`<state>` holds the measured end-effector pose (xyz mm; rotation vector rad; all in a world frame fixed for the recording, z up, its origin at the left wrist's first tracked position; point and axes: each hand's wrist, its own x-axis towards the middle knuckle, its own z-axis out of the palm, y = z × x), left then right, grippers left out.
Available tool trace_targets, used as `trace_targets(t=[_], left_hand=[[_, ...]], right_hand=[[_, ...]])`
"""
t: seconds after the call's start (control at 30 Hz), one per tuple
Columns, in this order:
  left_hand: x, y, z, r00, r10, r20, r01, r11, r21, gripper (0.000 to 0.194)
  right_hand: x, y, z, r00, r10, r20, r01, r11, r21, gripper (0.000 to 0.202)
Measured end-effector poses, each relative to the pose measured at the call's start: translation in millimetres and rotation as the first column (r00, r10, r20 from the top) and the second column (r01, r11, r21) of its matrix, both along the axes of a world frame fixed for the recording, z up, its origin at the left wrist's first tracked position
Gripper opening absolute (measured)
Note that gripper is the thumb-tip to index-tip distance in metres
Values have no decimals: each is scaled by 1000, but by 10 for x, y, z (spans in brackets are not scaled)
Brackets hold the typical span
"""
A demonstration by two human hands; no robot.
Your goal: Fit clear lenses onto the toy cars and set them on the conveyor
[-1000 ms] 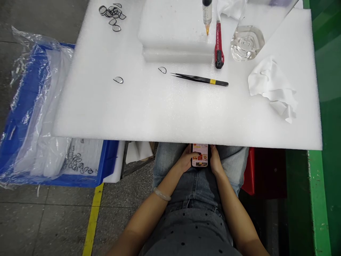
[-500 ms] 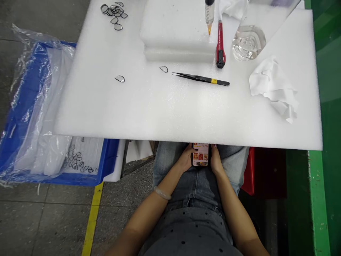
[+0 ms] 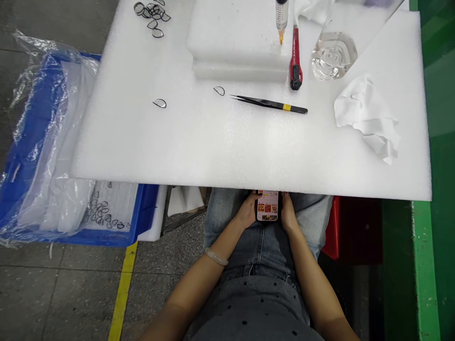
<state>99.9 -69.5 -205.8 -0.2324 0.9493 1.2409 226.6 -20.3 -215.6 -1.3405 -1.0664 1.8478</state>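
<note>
In my lap, below the table edge, a smartphone [image 3: 267,208] with a lit screen is held between both hands. My left hand [image 3: 248,210] grips its left side, the thumb over the screen. My right hand [image 3: 287,212] closes on its right side; the fingertips are partly hidden under the foam edge. On the white foam sheet [image 3: 199,147] above lie black tweezers [image 3: 268,103] with a yellow band. Left of their tips is a small D-shaped black-rimmed piece [image 3: 219,90], and a similar piece [image 3: 159,103] lies farther left.
A red utility knife [image 3: 295,61], a syringe [image 3: 281,21] with an amber tip, a clear cup [image 3: 334,54] of liquid and a crumpled white cloth [image 3: 366,113] lie on the foam. Several black-rimmed pieces [image 3: 152,14] are piled far left. A blue bin [image 3: 144,213] stands at left.
The view has shifted very slightly. Both hands stay on the smartphone, and nothing on the foam has visibly been moved.
</note>
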Motion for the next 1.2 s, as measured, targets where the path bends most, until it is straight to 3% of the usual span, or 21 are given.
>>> trace_targets(t=[0.17, 0.37, 0.53, 0.7, 0.97, 1.2], left_hand=[[-7, -2, 25, 1000, -12, -16, 12, 1000, -2, 40], [-5, -9, 26, 998, -10, -56, 11, 1000, 8, 54], [-8, -7, 29, 998, -21, -56, 20, 1000, -16, 36], [-13, 3, 68, 999, -29, -46, 28, 999, -24, 37], [-14, 4, 35, 999, 4, -40, -6, 999, -33, 33], [-14, 5, 34, 999, 13, -29, -14, 999, -37, 34]], right_hand=[[10, -8, -3, 1000, 2, -7, -1, 1000, 4, 57], [13, -16, 12, 1000, 12, -17, -12, 1000, 6, 61], [6, -13, 41, 1000, 14, -13, -14, 1000, 8, 59], [-4, -5, 93, 1000, 24, -7, -24, 1000, -7, 54], [-34, -3, 188, 999, 18, 27, -16, 998, -66, 31], [-41, -12, 188, 999, 26, 43, -22, 995, -95, 40]])
